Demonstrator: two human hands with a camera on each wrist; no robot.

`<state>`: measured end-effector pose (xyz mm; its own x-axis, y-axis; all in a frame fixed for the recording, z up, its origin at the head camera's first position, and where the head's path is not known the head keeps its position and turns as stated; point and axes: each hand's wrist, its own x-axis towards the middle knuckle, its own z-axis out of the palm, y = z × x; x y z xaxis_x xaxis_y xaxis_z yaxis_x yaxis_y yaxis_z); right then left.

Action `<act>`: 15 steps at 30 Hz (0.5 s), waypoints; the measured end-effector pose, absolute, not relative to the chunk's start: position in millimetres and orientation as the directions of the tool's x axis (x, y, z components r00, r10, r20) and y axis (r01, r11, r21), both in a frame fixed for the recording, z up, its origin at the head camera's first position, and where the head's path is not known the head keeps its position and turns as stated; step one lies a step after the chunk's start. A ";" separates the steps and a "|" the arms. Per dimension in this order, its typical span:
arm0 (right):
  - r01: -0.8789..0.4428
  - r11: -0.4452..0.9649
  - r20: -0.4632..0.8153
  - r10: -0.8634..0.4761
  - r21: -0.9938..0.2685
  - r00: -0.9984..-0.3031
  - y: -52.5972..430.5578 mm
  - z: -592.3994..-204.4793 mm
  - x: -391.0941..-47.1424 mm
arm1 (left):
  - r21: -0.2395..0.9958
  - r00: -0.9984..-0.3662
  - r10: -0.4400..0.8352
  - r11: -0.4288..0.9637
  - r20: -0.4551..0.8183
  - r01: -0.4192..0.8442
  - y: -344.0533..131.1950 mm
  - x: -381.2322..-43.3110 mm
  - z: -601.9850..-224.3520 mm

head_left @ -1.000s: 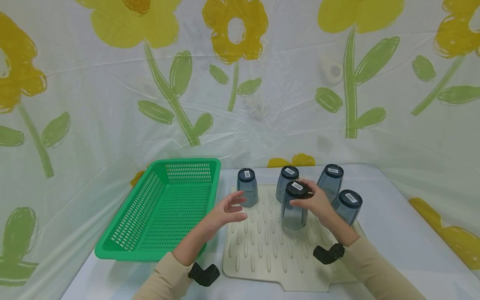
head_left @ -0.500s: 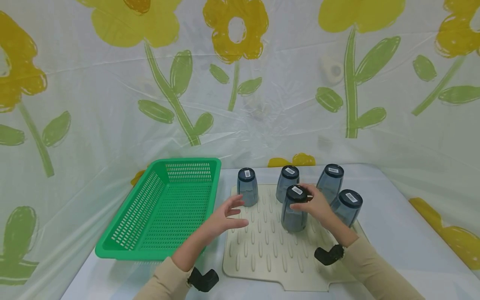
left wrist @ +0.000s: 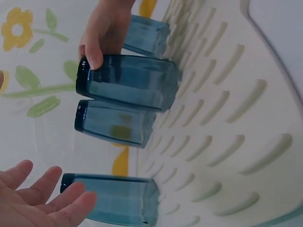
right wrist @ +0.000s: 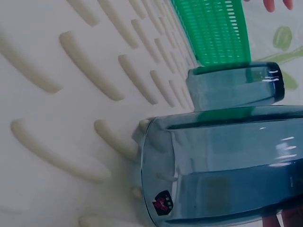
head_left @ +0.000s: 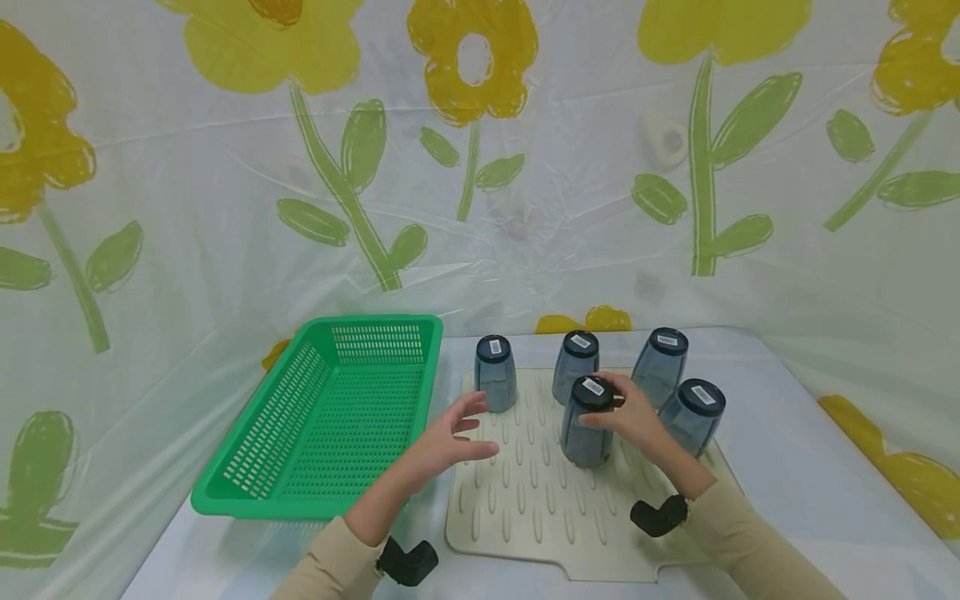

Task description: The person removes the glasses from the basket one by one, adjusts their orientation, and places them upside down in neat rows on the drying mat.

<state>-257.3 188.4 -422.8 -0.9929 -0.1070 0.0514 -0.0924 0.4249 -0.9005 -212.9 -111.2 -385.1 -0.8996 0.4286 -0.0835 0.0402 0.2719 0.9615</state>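
Note:
My right hand grips a blue-tinted drinking glass near its upturned base, thumb on the near side. The glass is upside down, its rim down at the ridged beige drying mat; a small dark sticker shows near the rim in the right wrist view. My left hand hovers over the mat's left edge, fingers spread and holding nothing. Just beyond it stands another upturned glass. Two more glasses, one behind the held glass and one at the back right, also stand upturned, and another glass is partly behind my right wrist.
To the left of the mat sits a green plastic basket with slotted walls and nothing in it. The white table extends to the right. Behind it hangs a flower-printed sheet.
My right hand has lowered the held glass a little toward the mat. The left hand has shifted only slightly, and the other glasses stay where they were.

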 end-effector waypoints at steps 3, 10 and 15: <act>-0.122 0.437 0.078 -0.118 -0.891 -0.990 189.0 -424.3 -256.7 | 0.956 -0.904 0.420 0.288 -0.078 0.051 -111.0 -213.7 -385.7; -0.193 0.540 0.111 -0.182 -0.819 -0.977 185.9 -419.5 -252.2 | 0.928 -0.929 0.370 0.353 -0.018 0.123 -107.7 -211.2 -389.1; -0.272 0.620 0.162 -0.228 -0.736 -0.960 185.7 -409.8 -243.1 | 0.879 -0.949 0.314 0.448 0.019 0.166 -102.2 -208.4 -391.3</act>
